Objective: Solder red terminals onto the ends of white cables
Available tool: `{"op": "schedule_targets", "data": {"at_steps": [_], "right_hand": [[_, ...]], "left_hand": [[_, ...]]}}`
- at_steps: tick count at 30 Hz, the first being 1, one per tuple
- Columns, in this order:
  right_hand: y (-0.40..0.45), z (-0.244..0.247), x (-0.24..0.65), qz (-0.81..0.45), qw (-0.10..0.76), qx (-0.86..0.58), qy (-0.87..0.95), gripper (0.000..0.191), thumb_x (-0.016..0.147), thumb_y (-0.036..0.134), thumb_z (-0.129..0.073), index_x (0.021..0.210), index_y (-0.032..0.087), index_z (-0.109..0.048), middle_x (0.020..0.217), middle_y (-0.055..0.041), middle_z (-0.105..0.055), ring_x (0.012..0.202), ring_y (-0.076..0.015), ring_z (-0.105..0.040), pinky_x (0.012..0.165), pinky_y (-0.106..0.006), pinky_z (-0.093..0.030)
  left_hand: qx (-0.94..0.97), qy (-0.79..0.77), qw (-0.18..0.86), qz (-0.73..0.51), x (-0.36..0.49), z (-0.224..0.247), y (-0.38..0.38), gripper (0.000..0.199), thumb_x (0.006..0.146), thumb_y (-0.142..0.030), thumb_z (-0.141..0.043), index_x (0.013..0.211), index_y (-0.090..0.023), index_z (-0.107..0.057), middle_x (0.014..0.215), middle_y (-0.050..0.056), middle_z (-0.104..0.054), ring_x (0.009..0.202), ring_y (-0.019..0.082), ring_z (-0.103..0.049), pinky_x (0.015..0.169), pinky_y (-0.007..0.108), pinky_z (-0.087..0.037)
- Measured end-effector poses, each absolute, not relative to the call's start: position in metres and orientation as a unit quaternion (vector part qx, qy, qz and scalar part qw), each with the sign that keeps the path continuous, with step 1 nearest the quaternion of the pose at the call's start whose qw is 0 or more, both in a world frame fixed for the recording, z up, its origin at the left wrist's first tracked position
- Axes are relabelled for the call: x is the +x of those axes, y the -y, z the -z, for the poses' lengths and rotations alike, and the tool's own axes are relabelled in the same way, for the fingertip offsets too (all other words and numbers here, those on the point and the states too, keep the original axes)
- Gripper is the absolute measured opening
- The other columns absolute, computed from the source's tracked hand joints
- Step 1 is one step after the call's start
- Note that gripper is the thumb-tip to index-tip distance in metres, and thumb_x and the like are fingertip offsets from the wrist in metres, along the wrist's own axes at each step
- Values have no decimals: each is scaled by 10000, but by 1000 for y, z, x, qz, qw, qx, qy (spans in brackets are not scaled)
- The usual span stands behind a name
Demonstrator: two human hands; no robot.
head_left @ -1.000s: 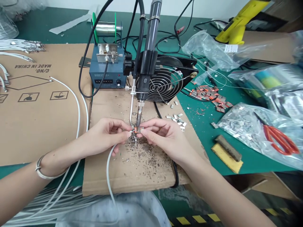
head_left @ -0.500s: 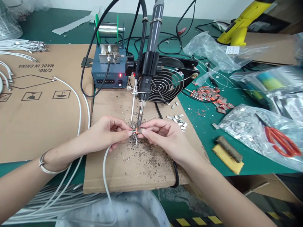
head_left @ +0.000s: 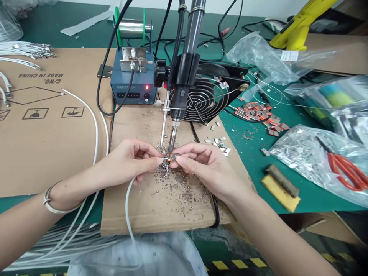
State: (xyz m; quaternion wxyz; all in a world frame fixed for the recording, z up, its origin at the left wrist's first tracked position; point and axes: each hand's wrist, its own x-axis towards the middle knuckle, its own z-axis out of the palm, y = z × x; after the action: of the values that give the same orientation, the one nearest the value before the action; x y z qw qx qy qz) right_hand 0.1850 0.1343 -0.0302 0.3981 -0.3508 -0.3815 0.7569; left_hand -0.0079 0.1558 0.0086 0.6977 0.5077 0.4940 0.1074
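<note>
My left hand (head_left: 140, 161) is closed in a pinch on the end of a white cable (head_left: 128, 207), which hangs down from under it toward my lap. My right hand (head_left: 198, 163) pinches a small metal connector with an orange part (head_left: 173, 156). Cable end and connector meet under the tip of a soldering iron (head_left: 173, 138), held upright in a stand. Just left of the iron, a thin metal solder feed tube (head_left: 163, 132) comes down to the same spot. Fingers partly hide the joint, so I cannot tell whether the tip touches it.
Behind stands a blue solder feeder (head_left: 133, 86) with a solder reel (head_left: 130, 28), beside a black fan (head_left: 205, 97). To the right lie orange-and-metal connectors (head_left: 258, 113), a bag of metal parts (head_left: 301, 149), red-handled scissors (head_left: 346, 170) and a yellow sponge (head_left: 278, 191). Finished-looking white cables (head_left: 25, 50) lie left.
The view has shifted slightly. Both hands stay at the iron's tip with the same hold; more of the connector shows between the fingers.
</note>
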Motion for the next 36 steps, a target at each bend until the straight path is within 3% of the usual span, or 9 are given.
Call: {"op": "schedule_targets", "data": {"at_steps": [36], "right_hand": [[-135,29,185,-760,387,-357,381,58,782,137,-621,838,139,-636,734,-12,-657,669,-22,-613,572,-32,-450]], "left_hand": [[518,-486,695,-106,-5,-10,-156,191,790,-254,-548,819,-65,-552,501,-38,-440,378,24,-408,365,110,-345]]}}
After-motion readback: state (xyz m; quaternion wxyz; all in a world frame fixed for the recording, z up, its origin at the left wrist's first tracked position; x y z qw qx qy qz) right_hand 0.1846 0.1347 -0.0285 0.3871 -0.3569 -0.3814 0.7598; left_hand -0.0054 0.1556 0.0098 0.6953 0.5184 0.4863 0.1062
